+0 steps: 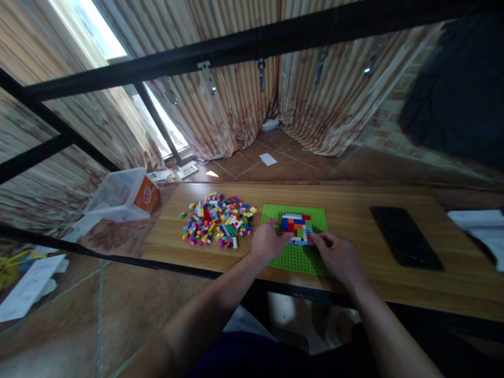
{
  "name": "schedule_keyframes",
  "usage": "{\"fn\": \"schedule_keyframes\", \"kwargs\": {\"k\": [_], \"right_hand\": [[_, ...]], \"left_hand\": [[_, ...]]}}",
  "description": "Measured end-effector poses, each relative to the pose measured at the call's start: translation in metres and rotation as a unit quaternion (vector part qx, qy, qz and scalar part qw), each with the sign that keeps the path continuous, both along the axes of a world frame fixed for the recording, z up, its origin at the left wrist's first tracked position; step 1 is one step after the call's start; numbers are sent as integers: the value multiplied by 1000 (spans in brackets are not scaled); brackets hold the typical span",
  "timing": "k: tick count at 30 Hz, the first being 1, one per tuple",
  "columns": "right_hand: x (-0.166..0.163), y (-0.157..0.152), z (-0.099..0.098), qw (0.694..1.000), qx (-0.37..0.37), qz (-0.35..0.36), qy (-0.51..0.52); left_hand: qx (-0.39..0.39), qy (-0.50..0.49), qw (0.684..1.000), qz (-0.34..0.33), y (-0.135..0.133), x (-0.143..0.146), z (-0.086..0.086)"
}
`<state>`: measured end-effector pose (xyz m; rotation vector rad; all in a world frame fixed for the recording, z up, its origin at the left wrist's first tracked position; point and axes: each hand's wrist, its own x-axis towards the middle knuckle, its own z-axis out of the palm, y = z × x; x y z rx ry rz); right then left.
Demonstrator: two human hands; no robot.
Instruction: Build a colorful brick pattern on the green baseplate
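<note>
A green baseplate [299, 257] lies on the wooden table [354, 210], with a small build of red, blue, white and orange bricks [296, 226] pressed onto it. My left hand [268, 241] rests at the plate's left edge, fingers curled against the build's left side. My right hand [338, 254] sits at the build's lower right corner, fingertips pinched on its white bricks. A heap of loose coloured bricks [216, 220] lies just left of the plate, close to my left hand.
A black phone [405, 236] lies flat on the table to the right. A clear plastic box with an orange label [124, 194] stands off the table's left end. Papers lie on the tiled floor. A black metal frame [236, 50] crosses overhead.
</note>
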<state>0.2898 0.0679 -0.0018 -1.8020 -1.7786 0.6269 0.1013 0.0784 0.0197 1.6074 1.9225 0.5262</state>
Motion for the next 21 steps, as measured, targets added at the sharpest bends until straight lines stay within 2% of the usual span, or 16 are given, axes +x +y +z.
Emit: {"fn": "schedule_keyframes", "kwargs": {"k": [14,21], "right_hand": [[0,0,2,1000,-15,4,14],[4,0,-1,1000,-21,10,12]], "left_hand": [[-12,8,1000,7,0,4,-1],[25,-21,999,-19,-8,-2,5]]}}
